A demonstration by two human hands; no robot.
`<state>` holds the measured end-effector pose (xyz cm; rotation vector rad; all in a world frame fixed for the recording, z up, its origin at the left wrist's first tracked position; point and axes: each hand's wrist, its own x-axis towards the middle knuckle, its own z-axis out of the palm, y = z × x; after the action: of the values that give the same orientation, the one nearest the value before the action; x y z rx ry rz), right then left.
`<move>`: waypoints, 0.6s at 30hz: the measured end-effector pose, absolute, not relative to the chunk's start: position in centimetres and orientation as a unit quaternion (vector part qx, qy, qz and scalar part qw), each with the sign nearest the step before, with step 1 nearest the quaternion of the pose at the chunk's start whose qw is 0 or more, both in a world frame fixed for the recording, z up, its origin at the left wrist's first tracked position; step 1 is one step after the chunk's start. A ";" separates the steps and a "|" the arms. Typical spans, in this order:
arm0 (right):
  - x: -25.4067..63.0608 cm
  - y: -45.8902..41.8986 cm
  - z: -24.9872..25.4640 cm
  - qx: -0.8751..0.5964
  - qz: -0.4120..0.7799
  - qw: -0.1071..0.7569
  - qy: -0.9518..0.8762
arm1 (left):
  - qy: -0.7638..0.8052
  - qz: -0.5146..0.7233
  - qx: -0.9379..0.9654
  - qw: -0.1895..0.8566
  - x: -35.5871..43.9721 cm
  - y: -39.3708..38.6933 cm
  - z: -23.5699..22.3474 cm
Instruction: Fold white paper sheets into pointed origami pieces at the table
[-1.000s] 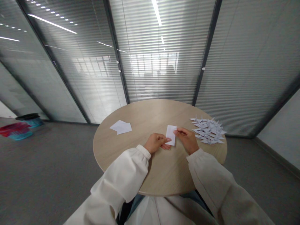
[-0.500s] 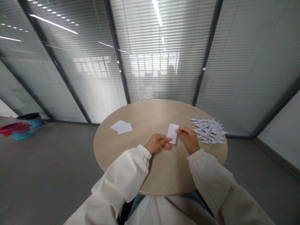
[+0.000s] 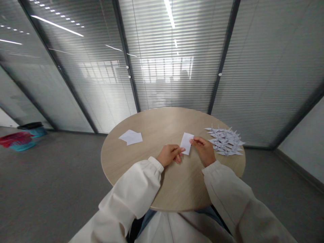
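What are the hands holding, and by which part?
A small white paper rectangle: the right hand pinches it at its right edge. The left hand has its fingertips at the lower left edge, though whether it grips there cannot be told.

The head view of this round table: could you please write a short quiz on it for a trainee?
1. True or false: the right hand touches the white rectangular paper slip.
2. What makes up the white heap on the round pale-wood table? A) folded paper cranes B) steel paperclips C) red plastic cups
3. Which is nearer that heap: the left hand or the right hand?

Key: 1 true; 2 A; 3 the right hand.
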<state>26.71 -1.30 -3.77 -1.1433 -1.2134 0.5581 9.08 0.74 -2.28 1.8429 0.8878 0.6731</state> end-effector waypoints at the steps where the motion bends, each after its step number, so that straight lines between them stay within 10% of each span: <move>1: 26.7 -1.3 -3.8 -0.501 0.246 0.639 -0.530 | 0.361 0.273 0.750 0.482 9.1 0.8 -2.4; 11: 26.7 -1.4 -3.5 -0.506 0.246 0.643 -0.519 | 0.375 0.289 0.787 0.395 8.7 0.5 -1.9; 18: 26.7 -1.3 -3.7 -0.504 0.254 0.634 -0.528 | 0.327 0.290 0.736 0.516 9.0 1.2 -2.9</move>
<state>26.72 -1.27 -3.66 -1.1533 -1.2072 0.5815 9.01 1.15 -2.87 1.7679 0.7858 0.6969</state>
